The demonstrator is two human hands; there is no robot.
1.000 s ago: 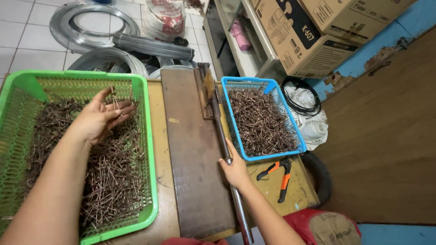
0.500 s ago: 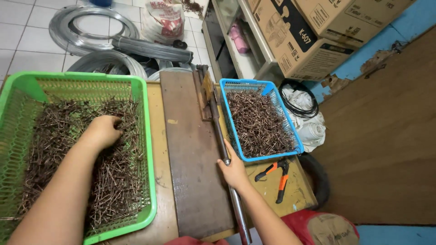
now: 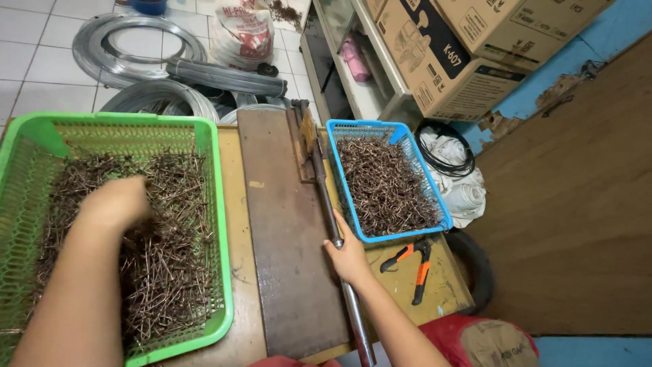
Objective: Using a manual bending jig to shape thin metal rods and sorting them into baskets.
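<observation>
Resting in the green basket (image 3: pixel 221 224), the straight wire pieces (image 3: pixel 170 258) are covered by the closed left hand (image 3: pixel 115 202); its contents cannot be determined. Right hand (image 3: pixel 348 255) grips the lever bar (image 3: pixel 333 224) beside the blue basket (image 3: pixel 435 197).

Wooden bench (image 3: pixel 238 177): baskets, cutter board, pliers.
</observation>
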